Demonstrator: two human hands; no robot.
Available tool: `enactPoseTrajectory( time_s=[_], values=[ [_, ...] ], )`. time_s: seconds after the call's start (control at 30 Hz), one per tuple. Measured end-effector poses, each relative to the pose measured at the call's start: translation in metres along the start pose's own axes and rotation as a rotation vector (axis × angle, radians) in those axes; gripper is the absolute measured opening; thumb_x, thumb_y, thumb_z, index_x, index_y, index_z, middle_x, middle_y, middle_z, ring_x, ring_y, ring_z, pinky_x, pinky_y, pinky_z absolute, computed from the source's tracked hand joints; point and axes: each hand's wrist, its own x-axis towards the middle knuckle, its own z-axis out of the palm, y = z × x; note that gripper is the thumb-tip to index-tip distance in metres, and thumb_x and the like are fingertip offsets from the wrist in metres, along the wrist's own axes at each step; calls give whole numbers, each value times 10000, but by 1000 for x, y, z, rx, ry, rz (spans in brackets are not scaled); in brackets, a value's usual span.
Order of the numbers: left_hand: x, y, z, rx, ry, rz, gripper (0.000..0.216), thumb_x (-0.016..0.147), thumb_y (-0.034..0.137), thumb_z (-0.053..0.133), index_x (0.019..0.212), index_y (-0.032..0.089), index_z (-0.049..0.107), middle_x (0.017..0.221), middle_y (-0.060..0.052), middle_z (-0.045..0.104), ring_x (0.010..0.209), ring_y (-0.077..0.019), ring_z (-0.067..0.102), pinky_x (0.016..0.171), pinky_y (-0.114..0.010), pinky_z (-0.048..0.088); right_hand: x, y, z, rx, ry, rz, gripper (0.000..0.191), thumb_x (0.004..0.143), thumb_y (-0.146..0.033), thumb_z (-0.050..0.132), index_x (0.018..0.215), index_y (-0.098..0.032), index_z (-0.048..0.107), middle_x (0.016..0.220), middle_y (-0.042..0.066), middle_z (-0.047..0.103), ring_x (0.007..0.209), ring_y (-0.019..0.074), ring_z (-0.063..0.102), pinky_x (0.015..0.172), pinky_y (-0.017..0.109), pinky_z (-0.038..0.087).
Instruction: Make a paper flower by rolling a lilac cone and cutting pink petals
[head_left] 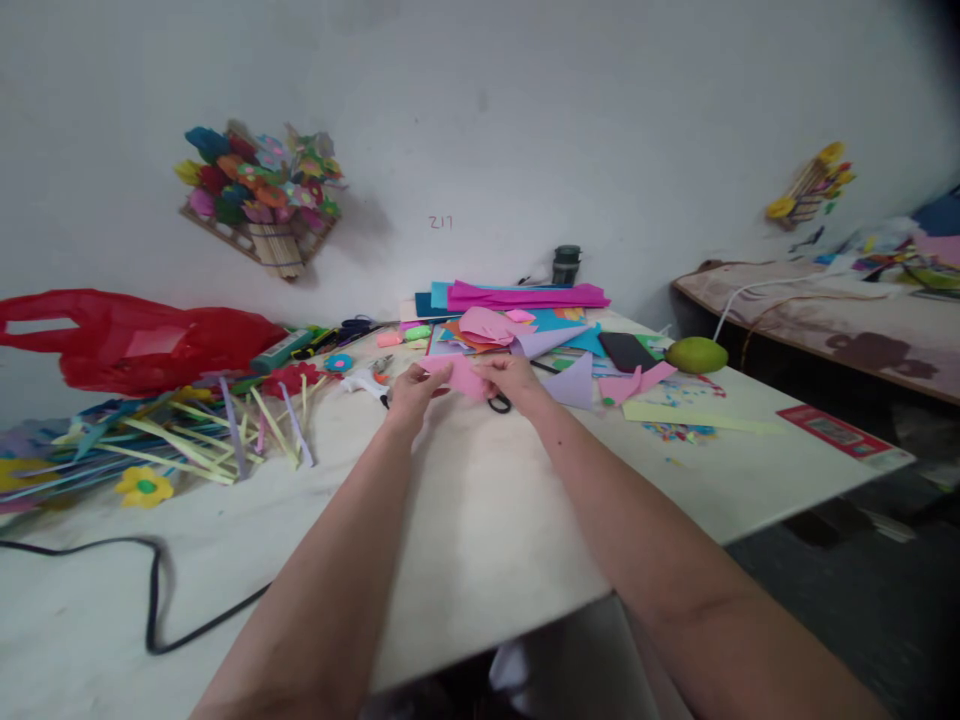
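Note:
Between my two hands, a small piece of pink paper [466, 378] is held up just above the white table. My left hand [414, 392] pinches its left side between thumb and fingers. On the other side my right hand [514, 380] has closed on the right edge. Beneath my right hand shows the black handle loop of scissors [499, 403], lying on the table. A white glue gun [365, 384] rests just left of my left hand. Right of my right hand lie a lilac paper piece [571, 382] and a pink paper strip [637, 384].
A red plastic bag [172, 345], paper strips [187, 440] and a yellow flower [144, 486] cover the left side. Stacked coloured paper [525, 296] lies behind. On the right are a dark phone-like slab [627, 351], a green fruit-like object [697, 355] and paper scraps [682, 432]. A black cable [155, 590] crosses the front left.

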Motion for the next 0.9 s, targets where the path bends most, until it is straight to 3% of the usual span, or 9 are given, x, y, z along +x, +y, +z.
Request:
enactPoseTrajectory(
  time_s=[0.2, 0.33, 0.43, 0.63, 0.73, 0.9],
  values=[
    [-1, 1, 3, -78, -11, 3, 500, 482, 428, 862, 803, 171, 578, 732, 9, 642, 681, -122, 610, 676, -277, 518, -1, -1, 4, 48, -25, 14, 285, 590, -409, 786, 655, -166, 651, 527, -10, 598, 486, 125, 553, 495, 264, 482],
    [0, 1, 7, -159, 67, 8, 644, 457, 348, 878, 956, 208, 496, 761, 24, 647, 676, -135, 628, 678, -309, 525, -2, -1, 7, 76, -31, 30, 321, 574, -418, 808, 639, -153, 639, 529, -5, 610, 479, 113, 562, 499, 247, 497],
    [0, 0, 11, -229, 46, -20, 706, 458, 327, 885, 1043, 209, 506, 801, 5, 663, 720, -151, 651, 709, -316, 522, -2, 0, 11, 107, -38, 65, 305, 605, -405, 798, 647, -156, 626, 534, -2, 624, 485, 111, 577, 508, 238, 509],
    [-1, -4, 13, -191, -83, -46, 520, 479, 489, 854, 819, 168, 626, 721, -20, 668, 722, -170, 651, 659, -279, 491, -3, -1, 14, 131, -51, 90, 220, 693, -336, 734, 683, -145, 625, 544, 8, 623, 490, 123, 584, 511, 249, 510],
    [0, -5, 11, -188, -21, -40, 527, 461, 509, 854, 801, 171, 635, 680, -5, 653, 685, -160, 636, 619, -269, 480, -3, -5, 6, -169, -41, 52, 211, 809, -335, 617, 742, -140, 663, 668, 61, 687, 579, 157, 633, 565, 272, 513],
    [3, -7, 5, -220, 7, -59, 526, 473, 493, 863, 822, 180, 626, 681, -2, 658, 672, -166, 645, 594, -275, 497, -3, -19, -13, -1142, 83, -32, 208, 815, -210, 580, 937, -162, 742, 1004, 147, 731, 985, 288, 669, 811, 353, 491]
  ],
)
